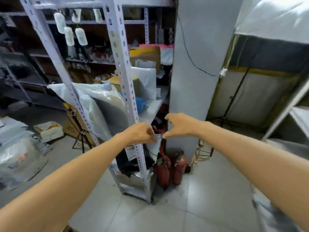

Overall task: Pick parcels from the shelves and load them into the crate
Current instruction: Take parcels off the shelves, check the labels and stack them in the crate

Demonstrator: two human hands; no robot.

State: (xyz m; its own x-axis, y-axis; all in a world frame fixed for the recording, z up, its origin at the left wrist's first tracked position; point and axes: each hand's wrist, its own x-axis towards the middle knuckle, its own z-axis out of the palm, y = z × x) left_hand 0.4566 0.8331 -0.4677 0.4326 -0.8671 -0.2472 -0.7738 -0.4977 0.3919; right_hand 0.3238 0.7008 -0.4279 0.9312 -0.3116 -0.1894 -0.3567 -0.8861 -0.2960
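Our left grip point(141, 133) pinches the top edge of a small pale parcel point(153, 149) between curled fingers and thumb, while our right grip point(179, 125) is spread in a wide C, its thumb tip just beside the same edge; whether it touches, we cannot tell. The parcel hangs at the front corner of a lower shelf, against the perforated upright point(122, 64) of the metal rack. On the shelf board point(155, 108) above lie a blue bag point(140, 102), a white poly mailer point(146, 81) and a large clear-wrapped bundle point(107, 106); a cardboard box point(147, 56) sits on a higher level. Two red fire extinguishers point(163, 171) stand on the tiled floor point(184, 215) between the rack's foot and a grey pillar point(192, 64).
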